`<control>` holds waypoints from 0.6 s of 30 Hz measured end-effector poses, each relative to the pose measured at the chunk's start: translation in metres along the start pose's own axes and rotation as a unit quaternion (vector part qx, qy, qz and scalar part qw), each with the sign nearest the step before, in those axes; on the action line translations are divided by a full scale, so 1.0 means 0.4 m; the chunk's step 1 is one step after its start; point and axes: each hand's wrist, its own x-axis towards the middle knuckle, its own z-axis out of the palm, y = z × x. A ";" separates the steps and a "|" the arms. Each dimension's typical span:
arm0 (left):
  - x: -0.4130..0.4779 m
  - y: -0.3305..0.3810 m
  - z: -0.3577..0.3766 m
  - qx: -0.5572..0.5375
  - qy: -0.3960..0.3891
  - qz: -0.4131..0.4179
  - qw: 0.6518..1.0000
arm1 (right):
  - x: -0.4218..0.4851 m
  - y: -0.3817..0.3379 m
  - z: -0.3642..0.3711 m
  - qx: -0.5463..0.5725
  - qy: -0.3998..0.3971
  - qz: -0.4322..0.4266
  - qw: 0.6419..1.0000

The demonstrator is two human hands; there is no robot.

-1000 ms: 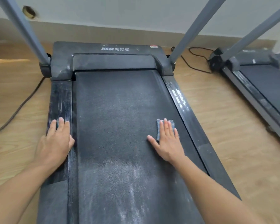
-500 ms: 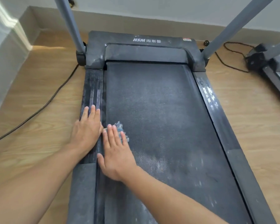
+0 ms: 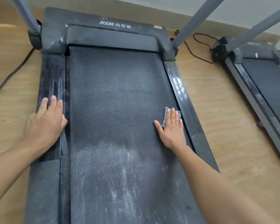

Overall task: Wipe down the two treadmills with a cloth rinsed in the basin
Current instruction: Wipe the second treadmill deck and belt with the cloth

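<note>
My right hand (image 3: pixel 171 130) lies flat with the fingers straight and together and the thumb spread to the left. It presses a small blue-grey cloth (image 3: pixel 165 116) onto the running belt (image 3: pixel 116 97). I am not curling around the cloth or pinching it; only its left edge and top corners show past my fingers. The cloth sits at the right edge of the belt, just beside the right side rail (image 3: pixel 187 110), right of the frame's centre.

My left hand (image 3: pixel 44 125) is also flat and holds nothing, palm down on the ribbed left side rail (image 3: pixel 51 81), with the thumb touching the belt's edge.

The belt is black and textured. A pale, dusty, streaked patch (image 3: pixel 113 168) covers its lower middle, and the surface above my hands looks darker. Between my hands the belt is bare across its whole width, and it runs up to the dusty motor cover (image 3: pixel 81 28) marked HSM at the top of the frame.

Two grey uprights (image 3: pixel 196 21) rise from the cover's corners. The near treadmill stands on a light wooden floor (image 3: pixel 217 113). A dark cable (image 3: pixel 11 73) trails across the floor at the left, and another cable (image 3: pixel 199 46) loops at the upper right. The second treadmill (image 3: pixel 268 81) stands at the right edge of the frame, well apart, with a strip of floor between the two. A pale wall (image 3: pixel 233 7) runs along the top.
</note>
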 end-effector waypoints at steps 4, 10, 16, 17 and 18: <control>-0.003 0.004 0.020 0.003 -0.013 -0.015 1.000 | -0.012 -0.014 0.005 0.050 0.012 0.074 0.996; -0.007 0.044 -0.029 0.025 -0.045 -0.049 0.997 | -0.149 -0.373 0.105 0.012 -0.026 -0.139 0.990; -0.009 0.043 -0.056 0.053 -0.106 -0.060 0.991 | -0.273 -0.617 0.201 -0.065 -0.057 -0.388 0.917; -0.011 0.043 -0.055 0.059 -0.112 -0.062 0.990 | -0.265 -0.605 0.195 -0.068 -0.056 -0.404 0.911; -0.013 0.043 -0.055 0.065 -0.117 -0.064 0.989 | -0.251 -0.582 0.187 -0.071 -0.048 -0.414 0.906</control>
